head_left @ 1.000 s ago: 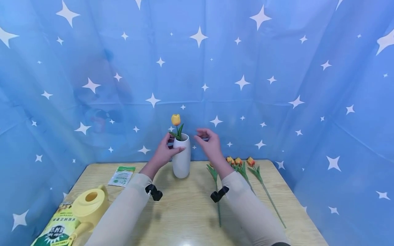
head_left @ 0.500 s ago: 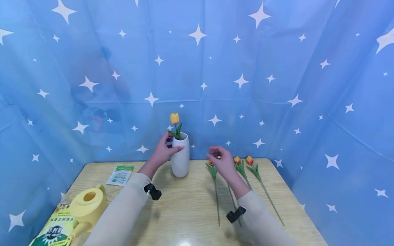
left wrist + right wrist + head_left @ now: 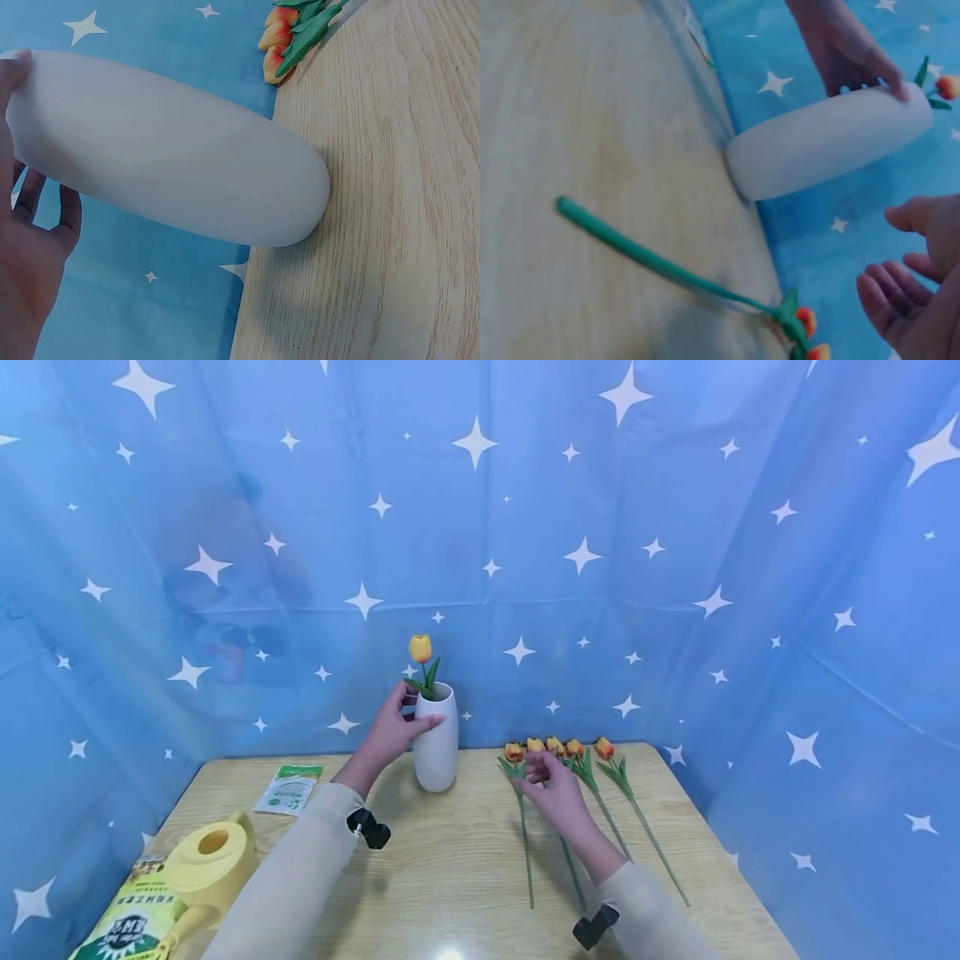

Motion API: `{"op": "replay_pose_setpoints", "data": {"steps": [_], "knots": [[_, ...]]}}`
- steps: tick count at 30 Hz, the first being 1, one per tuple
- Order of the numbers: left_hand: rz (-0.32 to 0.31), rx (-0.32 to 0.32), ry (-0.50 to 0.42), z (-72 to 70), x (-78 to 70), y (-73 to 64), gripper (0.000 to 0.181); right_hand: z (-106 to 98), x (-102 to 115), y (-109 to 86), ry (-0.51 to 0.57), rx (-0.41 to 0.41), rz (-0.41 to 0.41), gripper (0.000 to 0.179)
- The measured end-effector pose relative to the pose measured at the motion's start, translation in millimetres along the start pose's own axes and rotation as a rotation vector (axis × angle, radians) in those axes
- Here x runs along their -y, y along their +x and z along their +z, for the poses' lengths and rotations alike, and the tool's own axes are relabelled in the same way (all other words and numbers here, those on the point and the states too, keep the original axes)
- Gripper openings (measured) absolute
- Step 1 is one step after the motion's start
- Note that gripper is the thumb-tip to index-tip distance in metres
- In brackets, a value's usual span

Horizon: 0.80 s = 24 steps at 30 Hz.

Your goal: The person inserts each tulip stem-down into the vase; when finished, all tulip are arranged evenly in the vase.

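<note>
A tall white vase [image 3: 437, 752] stands upright near the table's back edge. One yellow tulip [image 3: 420, 648] rises from its mouth, green leaves at the rim. My left hand [image 3: 388, 728] grips the vase just below the rim, thumb across the front and fingers round the far side; the left wrist view shows the vase's long smooth side [image 3: 172, 142]. Several orange-yellow tulips [image 3: 604, 748] lie in a row on the right, heads toward the back. Over the stems of the leftmost ones is my right hand [image 3: 561, 797], fingers loosely bent and apart, holding nothing.
On the left of the wooden table [image 3: 442, 868] stand a yellow watering can [image 3: 225, 868] and, beside it, a yellow-green printed bag [image 3: 131, 918]. A small green-and-white packet [image 3: 288, 790] lies behind them. A blue star-patterned curtain [image 3: 480, 543] hangs close behind the table.
My right hand has moved away from the vase, down and to the right, to the tulips on the table. The left hand keeps its hold on the vase.
</note>
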<state>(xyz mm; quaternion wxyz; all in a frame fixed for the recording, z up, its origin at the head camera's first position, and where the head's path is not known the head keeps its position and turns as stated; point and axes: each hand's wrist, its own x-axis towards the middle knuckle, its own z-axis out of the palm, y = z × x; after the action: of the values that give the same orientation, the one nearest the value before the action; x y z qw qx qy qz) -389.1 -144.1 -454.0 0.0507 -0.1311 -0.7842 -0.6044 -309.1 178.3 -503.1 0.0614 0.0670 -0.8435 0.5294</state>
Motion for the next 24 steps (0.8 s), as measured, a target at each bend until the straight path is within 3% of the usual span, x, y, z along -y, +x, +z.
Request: {"op": "replay_pose_setpoints", "data": {"steps": [13, 17, 24], "knots": [[0.004, -0.007, -0.003, -1.1, 1.3, 1.0, 0.058, 9, -27, -19.6, -0.034, 0.039, 0.076, 0.053], [-0.002, -0.004, 0.003, -0.9, 1.2, 0.4, 0.06, 10, -31, -25.4, -0.095, 0.042, 0.076, 0.051], [-0.006, 0.0, 0.002, -0.2, 1.5, 0.5, 0.062, 13, -37, -28.0, -0.105, 0.036, 0.054, 0.048]]}}
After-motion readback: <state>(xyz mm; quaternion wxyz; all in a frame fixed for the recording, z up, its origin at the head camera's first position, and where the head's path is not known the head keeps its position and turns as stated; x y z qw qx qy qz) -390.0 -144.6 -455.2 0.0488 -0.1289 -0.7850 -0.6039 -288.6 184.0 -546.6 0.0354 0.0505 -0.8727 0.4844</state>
